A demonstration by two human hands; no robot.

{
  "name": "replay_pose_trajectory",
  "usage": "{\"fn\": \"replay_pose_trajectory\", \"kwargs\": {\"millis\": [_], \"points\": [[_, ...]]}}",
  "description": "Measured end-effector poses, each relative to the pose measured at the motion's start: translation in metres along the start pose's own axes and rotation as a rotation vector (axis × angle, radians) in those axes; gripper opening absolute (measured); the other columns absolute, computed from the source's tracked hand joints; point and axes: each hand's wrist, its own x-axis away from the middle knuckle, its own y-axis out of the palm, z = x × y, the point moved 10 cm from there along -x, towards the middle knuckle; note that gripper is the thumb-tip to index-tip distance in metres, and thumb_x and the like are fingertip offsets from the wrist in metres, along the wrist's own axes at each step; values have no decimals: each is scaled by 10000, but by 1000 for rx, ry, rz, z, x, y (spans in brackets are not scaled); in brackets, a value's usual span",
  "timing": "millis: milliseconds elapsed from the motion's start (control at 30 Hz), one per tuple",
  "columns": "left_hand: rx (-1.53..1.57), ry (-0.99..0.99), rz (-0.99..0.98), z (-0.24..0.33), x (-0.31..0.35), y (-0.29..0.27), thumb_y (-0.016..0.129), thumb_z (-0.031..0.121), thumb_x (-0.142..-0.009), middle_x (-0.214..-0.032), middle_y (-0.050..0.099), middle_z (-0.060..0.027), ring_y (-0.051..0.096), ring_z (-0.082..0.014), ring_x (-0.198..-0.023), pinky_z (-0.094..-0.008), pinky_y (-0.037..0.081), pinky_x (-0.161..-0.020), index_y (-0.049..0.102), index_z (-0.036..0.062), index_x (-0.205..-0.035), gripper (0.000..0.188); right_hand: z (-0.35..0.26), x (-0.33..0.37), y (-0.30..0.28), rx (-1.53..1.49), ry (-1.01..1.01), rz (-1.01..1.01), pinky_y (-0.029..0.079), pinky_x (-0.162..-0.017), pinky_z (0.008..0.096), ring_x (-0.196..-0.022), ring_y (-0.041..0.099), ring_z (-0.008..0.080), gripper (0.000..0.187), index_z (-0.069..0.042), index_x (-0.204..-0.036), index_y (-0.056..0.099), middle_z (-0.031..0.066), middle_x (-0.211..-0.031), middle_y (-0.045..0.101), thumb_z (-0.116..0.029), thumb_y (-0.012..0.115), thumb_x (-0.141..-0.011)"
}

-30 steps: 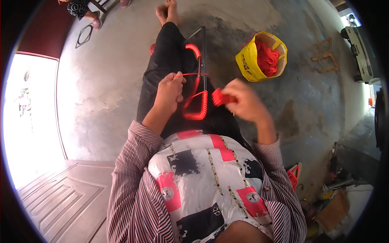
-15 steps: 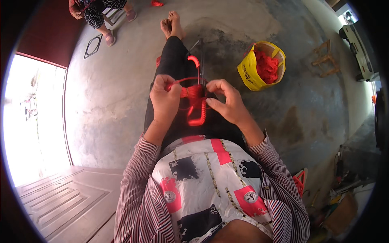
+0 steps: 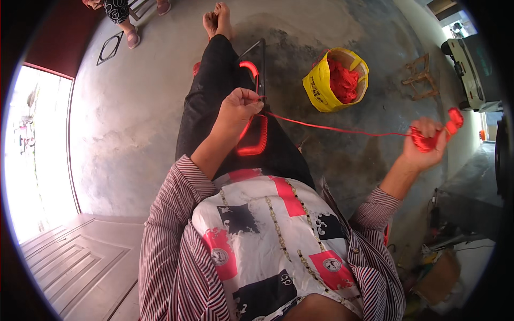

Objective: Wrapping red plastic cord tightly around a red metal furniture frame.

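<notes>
Across my lap lies a bent frame, its curved parts wrapped tightly in red cord. My left hand is closed over the middle of this frame, fingertips pinched at the red cord; the exact grip is partly hidden. Out to the right, my right hand is wrapped round a bundle of red cord, which sticks out past the fingers. A strand of red cord stretches nearly straight between the two hands. A dark metal bar extends forward over my leg, just beyond my left hand.
A yellow bag full of red cord stands on the concrete floor ahead right. Farther right are a small wooden stool and a parked vehicle. Another person's leg shows at the far left.
My right hand has swung from beside the frame far out to the right with the cord bundle, drawing the strand out straight. My left hand has shifted right, onto the frame's middle.
</notes>
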Motion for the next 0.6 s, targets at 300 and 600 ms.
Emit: {"fn": "replay_pose_trajectory", "kwargs": {"millis": [300, 600], "points": [[-13, -76, 149, -12, 4, -12, 559, 69, -804, -999, 585, -67, 553, -132, -939, -292, 416, -901, 552, -5, -1120, 324, 280, 123, -7, 334, 835, 166, 377, -483, 268, -516, 473, 117, 226, -17, -1023, 567, 5, -631, 480, -153, 612, -848], [154, -332, 32, -57, -9, 1, 505, 47, -746, -792, 542, -39, 495, -127, -708, -248, 373, -673, 544, 4, -972, 233, 200, 89, 5, 457, 665, 54, 399, -486, 268, -506, 505, 104, 125, -40, -857, 576, 10, -631, 537, -74, 689, -817]]}}
